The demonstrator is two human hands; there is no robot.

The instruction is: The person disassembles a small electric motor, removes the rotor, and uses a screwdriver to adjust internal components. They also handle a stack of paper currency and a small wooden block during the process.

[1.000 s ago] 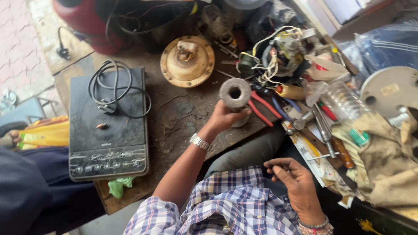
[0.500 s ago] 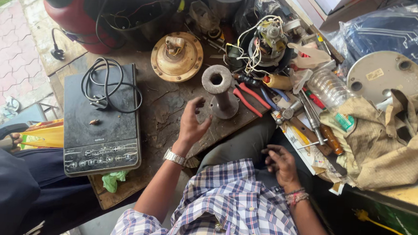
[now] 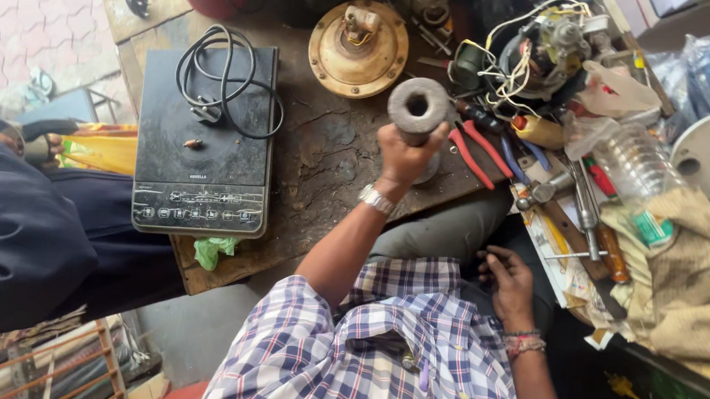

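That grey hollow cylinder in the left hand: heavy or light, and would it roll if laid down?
Likely heavy for its size: the grey cylinder looks thick-walled and metallic, and the left hand wraps fully around it. Laid on its side on the workbench it would probably roll. Its dull, rough-looking surface suggests little slipping.

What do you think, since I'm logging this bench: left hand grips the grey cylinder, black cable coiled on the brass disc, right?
Not quite. The head view shows the left hand gripping the grey cylinder, but the black cable lies coiled on the black induction cooktop, not the brass disc.
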